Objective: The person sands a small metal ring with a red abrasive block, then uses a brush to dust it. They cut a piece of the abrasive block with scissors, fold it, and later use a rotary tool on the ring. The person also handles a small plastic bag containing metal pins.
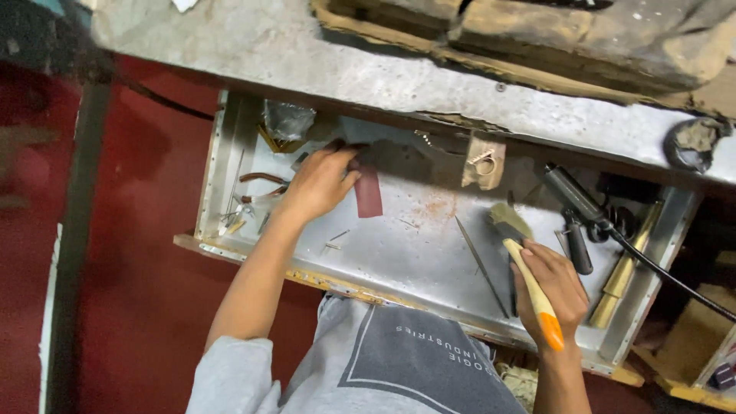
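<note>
Brush: our right hand is closed around the brush, long axis diagonal, bristles pointing up-left, orange handle end toward us.
Left hand: our left hand presses a reddish strip in the metal tray.

The drawer tray is bare sheet metal, dull grey and scuffed, with rusty stains near its middle. The brush in the right hand has a glossy plastic-looking handle, cream with an orange end, and matt, worn bristles. Under the left hand lies a reddish-brown strip, matt like abrasive paper. The bench top above looks rough, grey and scratched. A brass-coloured bar shines faintly. The shirt is soft grey cloth.
</note>
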